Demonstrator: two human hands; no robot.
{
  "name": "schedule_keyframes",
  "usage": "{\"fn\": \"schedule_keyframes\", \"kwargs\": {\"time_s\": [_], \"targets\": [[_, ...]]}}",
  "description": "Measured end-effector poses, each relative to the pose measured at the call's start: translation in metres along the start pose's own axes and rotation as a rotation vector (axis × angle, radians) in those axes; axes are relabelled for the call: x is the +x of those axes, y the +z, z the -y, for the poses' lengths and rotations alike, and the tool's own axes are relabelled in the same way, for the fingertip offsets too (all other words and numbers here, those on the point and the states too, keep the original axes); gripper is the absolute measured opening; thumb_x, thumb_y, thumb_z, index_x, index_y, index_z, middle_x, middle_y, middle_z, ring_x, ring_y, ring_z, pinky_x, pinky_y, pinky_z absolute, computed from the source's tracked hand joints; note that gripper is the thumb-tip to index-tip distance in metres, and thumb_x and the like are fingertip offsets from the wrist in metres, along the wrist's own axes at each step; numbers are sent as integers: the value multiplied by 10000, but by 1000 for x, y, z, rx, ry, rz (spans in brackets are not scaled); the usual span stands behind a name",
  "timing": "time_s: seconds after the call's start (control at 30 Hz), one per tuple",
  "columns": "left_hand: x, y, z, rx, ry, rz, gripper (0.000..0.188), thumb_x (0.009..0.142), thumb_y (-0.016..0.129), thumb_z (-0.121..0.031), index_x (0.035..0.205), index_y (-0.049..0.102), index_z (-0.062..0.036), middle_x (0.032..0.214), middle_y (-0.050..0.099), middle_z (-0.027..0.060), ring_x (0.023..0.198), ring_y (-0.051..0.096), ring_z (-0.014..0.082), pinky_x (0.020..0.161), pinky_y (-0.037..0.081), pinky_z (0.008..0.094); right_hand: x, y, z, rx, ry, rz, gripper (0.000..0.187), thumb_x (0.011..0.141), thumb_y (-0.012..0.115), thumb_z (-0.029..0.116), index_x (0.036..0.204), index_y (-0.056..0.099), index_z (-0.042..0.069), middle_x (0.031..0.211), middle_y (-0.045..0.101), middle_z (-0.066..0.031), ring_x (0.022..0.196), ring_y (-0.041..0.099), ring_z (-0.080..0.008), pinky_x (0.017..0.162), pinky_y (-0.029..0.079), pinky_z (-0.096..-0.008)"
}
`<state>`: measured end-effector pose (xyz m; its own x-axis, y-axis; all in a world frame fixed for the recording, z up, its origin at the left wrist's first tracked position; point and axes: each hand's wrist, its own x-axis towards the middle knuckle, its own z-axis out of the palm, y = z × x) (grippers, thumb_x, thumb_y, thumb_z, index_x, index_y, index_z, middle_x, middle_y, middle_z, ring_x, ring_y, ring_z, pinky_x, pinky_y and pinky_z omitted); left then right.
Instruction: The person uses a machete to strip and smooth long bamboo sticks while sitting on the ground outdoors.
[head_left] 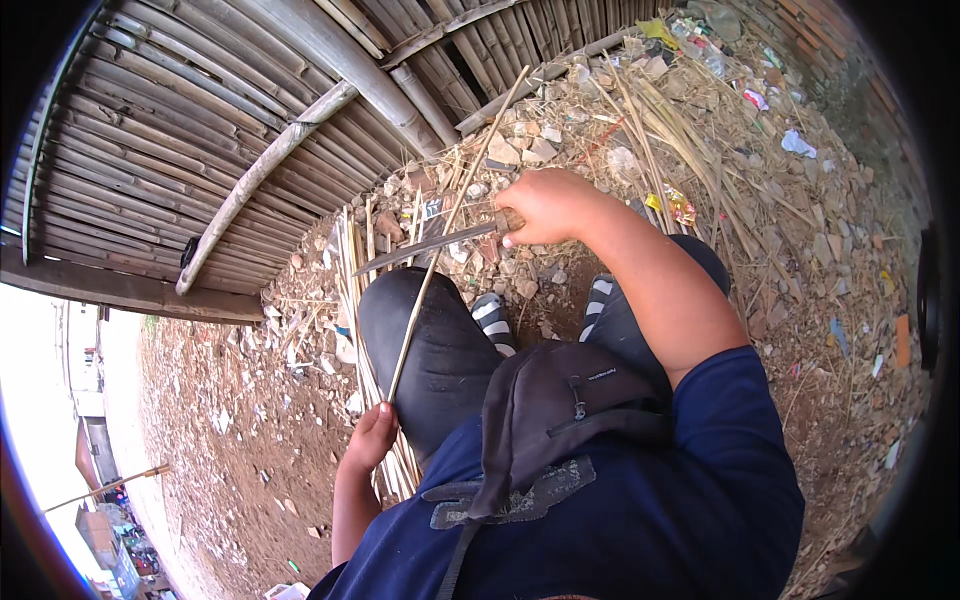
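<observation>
Right hand (548, 205), just above center frame, is wrapped tight around the handle of a long knife (465, 238), blade pointing left; left hand (373, 432), lower left of center, is pinching the lower end of a thin bamboo strip (413, 328) that slants up past the left knee (425, 365) toward the top of the frame. The blade crosses that strip, but I honestly can't tell if they're touching. As for writing, there's a tiny line of pale lettering on the black bag (540, 400) across the person's lap, and a blue sign-like panel (125, 572) way down at lower left, too small to make out. More strips (398, 470) stand in a bundle just outside the left knee, kinda crowding that hand, and the two knees plus striped socks (492, 320) frame the spot under the knife. Past that it's stony rubble, with a pile of long dry stalks (690, 140) at upper right, a shiny gold wrapper (682, 207) right of the right forearm and a white scrap (798, 143) further out. A slatted bamboo wall (200, 120) fills the upper left, with a pole (255, 185) leaning across it and a beam (130, 292) along its lower edge, so that side's pretty boxed in. Most of the elbow room is lower left, where brown dirt (240, 450) dotted with bits runs out to bright daylight at the frame's edge.
</observation>
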<state>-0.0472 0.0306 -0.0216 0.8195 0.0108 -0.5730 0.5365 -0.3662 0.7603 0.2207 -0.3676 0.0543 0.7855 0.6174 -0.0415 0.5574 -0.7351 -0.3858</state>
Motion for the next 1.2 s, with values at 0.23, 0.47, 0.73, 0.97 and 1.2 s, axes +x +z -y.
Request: {"fn": "schedule_keyframes", "kwargs": {"time_s": [0.23,0.47,0.73,0.97,1.2], "targets": [[3,-6,6,-45,-54,25,509,1098,357,-465,809,549,-93,603,447,-35,529,391,79,502,309,244,2,10,18,-11,36,47,258,793,711,239,1003,694,88,987,722,-151,961,701,-346,837,562,-484],[6,0,5,26,26,-76,497,1102,361,-443,802,542,-90,625,463,-31,561,416,79,537,339,247,20,25,-22,89,189,-41,272,777,697,170,1043,699,115,1001,711,-159,1020,693,-326,869,554,-485],[6,20,19,382,225,-406,502,1089,389,-327,762,583,0,643,584,122,616,579,224,616,461,381,20,26,11,87,66,57,214,778,673,140,990,699,133,949,717,-123,911,698,-347,801,558,-484],[8,23,13,476,220,-462,492,1085,404,-343,791,582,8,647,598,139,617,593,251,612,462,406,35,48,-29,221,160,-170,197,777,658,168,966,700,133,917,713,-149,911,695,-353,790,553,-482],[-1,17,3,338,303,-400,381,1079,467,-317,850,566,-29,644,549,49,610,507,137,592,439,334,15,33,16,-72,-102,-89,114,774,707,186,882,679,164,755,677,-124,778,703,-335,700,540,-496]]}}
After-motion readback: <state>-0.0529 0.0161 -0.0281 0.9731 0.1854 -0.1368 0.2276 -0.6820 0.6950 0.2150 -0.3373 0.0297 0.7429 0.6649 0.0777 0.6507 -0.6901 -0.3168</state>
